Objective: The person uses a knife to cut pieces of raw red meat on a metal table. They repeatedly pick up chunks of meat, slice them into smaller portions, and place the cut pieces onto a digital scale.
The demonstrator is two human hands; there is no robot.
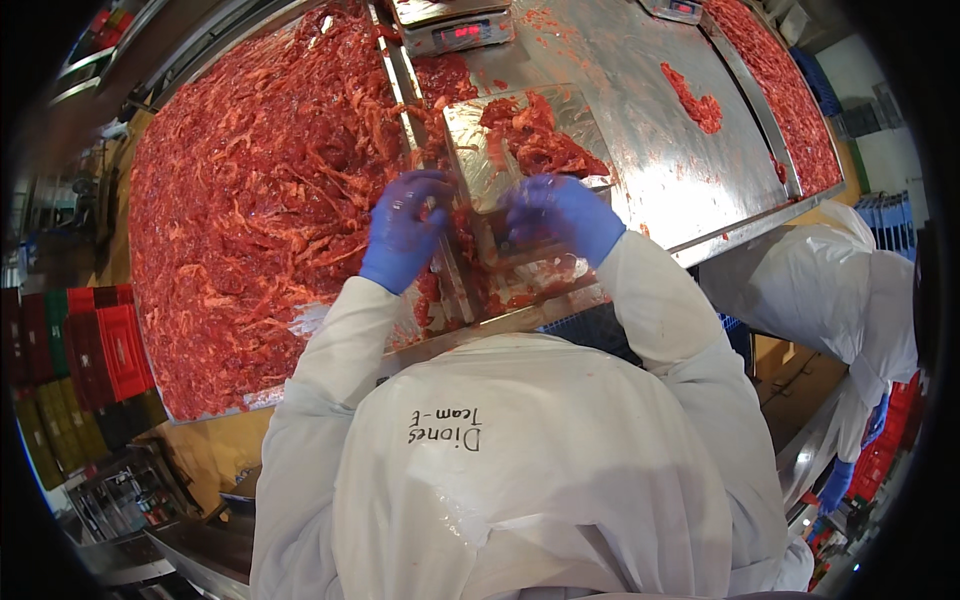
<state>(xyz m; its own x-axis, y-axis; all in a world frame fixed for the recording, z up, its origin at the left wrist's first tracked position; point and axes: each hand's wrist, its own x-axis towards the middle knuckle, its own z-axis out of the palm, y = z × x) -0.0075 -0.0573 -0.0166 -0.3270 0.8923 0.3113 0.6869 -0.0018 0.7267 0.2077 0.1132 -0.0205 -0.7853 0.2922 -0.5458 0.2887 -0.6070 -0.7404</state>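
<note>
while both hands grip its near edge, the meat-laden tray lies just beyond.

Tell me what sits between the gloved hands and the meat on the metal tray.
Nothing visible does. The left hand and right hand are at the near edge of the metal tray, and its meat portion lies just beyond the fingers with only bare tray between.

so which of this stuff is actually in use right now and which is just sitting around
In use:
left hand and right hand, both in blue gloves
metal tray they hold, with a meat portion on it
big meat pile beside the left hand

Just there:
scale at the back
small meat clump on the steel table
red crates
co-worker's sleeve
</note>
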